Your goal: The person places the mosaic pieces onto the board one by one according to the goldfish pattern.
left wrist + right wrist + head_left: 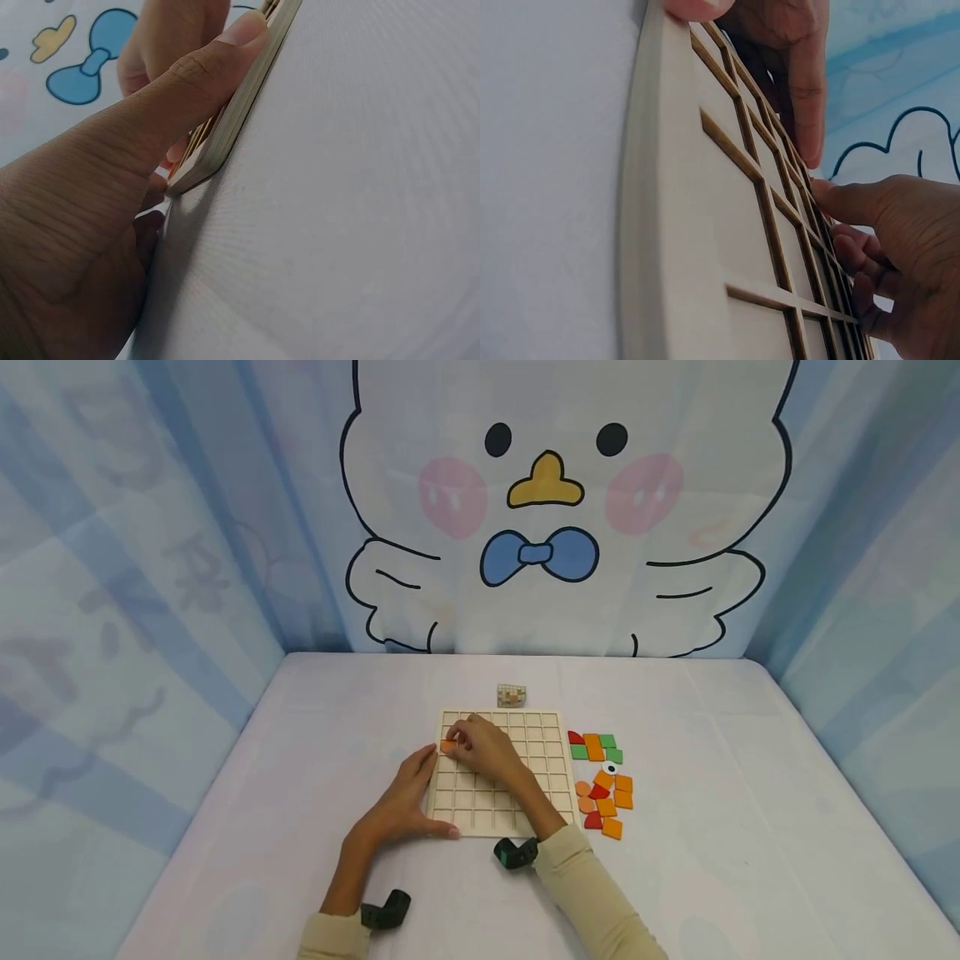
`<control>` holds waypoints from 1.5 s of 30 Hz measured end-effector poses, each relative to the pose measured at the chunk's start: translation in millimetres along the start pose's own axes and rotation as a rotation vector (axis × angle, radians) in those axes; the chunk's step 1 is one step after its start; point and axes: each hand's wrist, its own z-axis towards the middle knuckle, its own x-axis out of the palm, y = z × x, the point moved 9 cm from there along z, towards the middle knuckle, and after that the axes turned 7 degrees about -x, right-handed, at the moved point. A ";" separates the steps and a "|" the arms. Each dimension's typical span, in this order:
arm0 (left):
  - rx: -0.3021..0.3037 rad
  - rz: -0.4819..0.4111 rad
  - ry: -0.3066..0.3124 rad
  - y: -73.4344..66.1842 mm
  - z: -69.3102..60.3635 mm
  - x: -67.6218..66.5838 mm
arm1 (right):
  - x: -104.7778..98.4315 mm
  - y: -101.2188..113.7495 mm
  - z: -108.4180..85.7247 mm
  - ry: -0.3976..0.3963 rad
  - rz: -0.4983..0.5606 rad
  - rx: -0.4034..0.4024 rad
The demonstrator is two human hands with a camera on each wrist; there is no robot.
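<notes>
At ten o'clock on the wooden grid board (480, 802), a person's right hand (486, 750) pinches an orange piece (447, 747); the left hand (401, 806), spread rather than clenched, braces the eight-o'clock corner. Probably light, stiff and slightly slippery, the piece should handle best by its edges.

passable: right of tiles (599, 792); blocked: hands (401, 802) (487, 747) at board (551, 785); beyond: small card (512, 696), apparently
</notes>
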 end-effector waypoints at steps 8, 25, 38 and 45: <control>-0.019 -0.010 -0.015 -1.9 -0.3 -3.8 | -4.2 4.3 2.9 0.055 0.016 -0.057; -0.046 0.001 -0.035 -0.4 -1.5 -0.9 | -48.0 -7.7 -19.7 0.038 -0.017 -0.052; -0.041 -0.011 -0.031 -4.4 -1.3 1.2 | -111.2 -35.1 -65.6 -0.084 -0.026 -0.061; -0.052 0.004 -0.027 -2.2 -1.3 0.4 | -131.2 -62.3 -94.8 -0.076 -0.048 0.052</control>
